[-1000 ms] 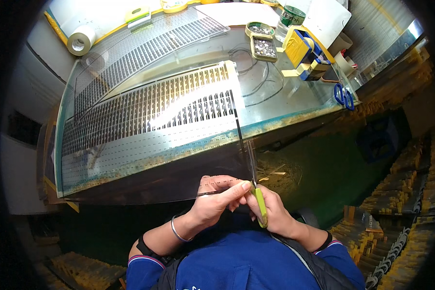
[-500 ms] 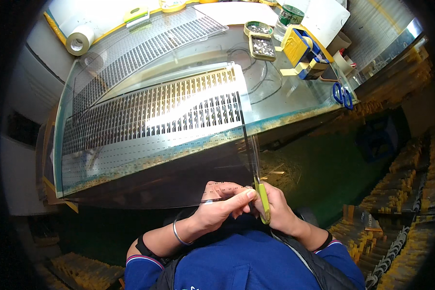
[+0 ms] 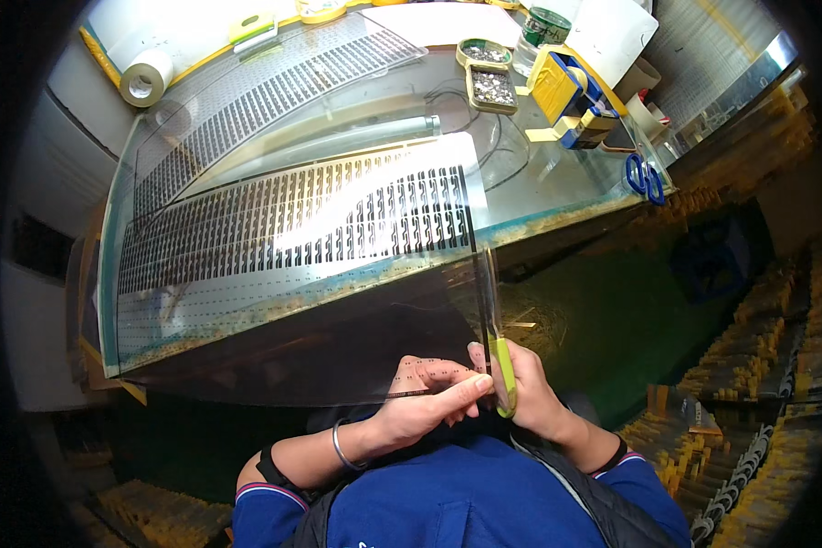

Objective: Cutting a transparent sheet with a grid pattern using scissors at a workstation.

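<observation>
My left hand point(image 3: 426, 398) pinches the near right corner of a large clear film sheet point(image 3: 338, 320) printed with rows of small dark marks. The fingers show through the film, with the thumb on top. My right hand point(image 3: 532, 388) is closed around green-handled scissors point(image 3: 504, 370). Their long blades point away from me along the sheet's right edge, beside a dark strip. Whether the blades are parted is hard to make out. Much of the sheet lies on the glass-topped table point(image 3: 557, 215), and its near part hangs over the front edge.
Another printed sheet point(image 3: 274, 105) lies farther back. A white tape roll point(image 3: 146, 79) is at the far left. Tins of small pieces point(image 3: 493, 89), a yellow-and-blue tape dispenser point(image 3: 562, 91) and blue-handled scissors point(image 3: 646, 178) stand or lie toward the right. Stacked strips point(image 3: 731, 365) fill the right side.
The sheet's right edge and near corner have shifted slightly right and toward me with my left hand. My right hand and the green-handled scissors have moved a little right.
</observation>
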A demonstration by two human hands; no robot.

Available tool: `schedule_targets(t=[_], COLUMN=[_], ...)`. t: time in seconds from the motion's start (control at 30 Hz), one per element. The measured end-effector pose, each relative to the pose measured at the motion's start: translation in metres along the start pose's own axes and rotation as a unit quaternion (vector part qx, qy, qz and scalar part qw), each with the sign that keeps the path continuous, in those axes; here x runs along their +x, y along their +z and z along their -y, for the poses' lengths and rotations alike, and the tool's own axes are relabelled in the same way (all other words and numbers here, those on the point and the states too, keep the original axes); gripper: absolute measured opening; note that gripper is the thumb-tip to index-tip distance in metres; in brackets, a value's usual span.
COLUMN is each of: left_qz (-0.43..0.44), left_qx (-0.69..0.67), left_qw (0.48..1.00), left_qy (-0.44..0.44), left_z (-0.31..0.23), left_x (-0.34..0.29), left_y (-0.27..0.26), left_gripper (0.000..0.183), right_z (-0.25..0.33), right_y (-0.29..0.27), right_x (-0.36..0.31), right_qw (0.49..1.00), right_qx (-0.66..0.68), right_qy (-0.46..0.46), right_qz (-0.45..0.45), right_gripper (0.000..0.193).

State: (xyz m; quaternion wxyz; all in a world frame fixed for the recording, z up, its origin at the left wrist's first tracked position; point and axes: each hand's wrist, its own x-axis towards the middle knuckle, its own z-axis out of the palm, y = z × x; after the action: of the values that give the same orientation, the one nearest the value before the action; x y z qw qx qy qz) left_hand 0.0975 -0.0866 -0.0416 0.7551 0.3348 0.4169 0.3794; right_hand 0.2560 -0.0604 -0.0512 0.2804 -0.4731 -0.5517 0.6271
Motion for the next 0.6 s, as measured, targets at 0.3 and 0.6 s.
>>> schedule_targets(t=[0.3,0.6], left_qz=[0.012,0.023], left_qx=[0.042,0.046], left_qw=[0.999,0.998], left_qy=[-0.022,-0.048], left_z=[0.0067,0.0083], left_x=[-0.0037,-0.0057], left_y=[0.003,0.0069], left_gripper=[0.021,0.021], right_z=[0.0059,0.0066], right_y=[-0.0025,-0.0041], right_x=[0.0028,0.0033], right_qw=[0.999,1.0], right_qx=[0.035,0.004], right_qy=[0.042,0.003], right_qz=[0.001,-0.021], right_gripper=[0.025,0.024])
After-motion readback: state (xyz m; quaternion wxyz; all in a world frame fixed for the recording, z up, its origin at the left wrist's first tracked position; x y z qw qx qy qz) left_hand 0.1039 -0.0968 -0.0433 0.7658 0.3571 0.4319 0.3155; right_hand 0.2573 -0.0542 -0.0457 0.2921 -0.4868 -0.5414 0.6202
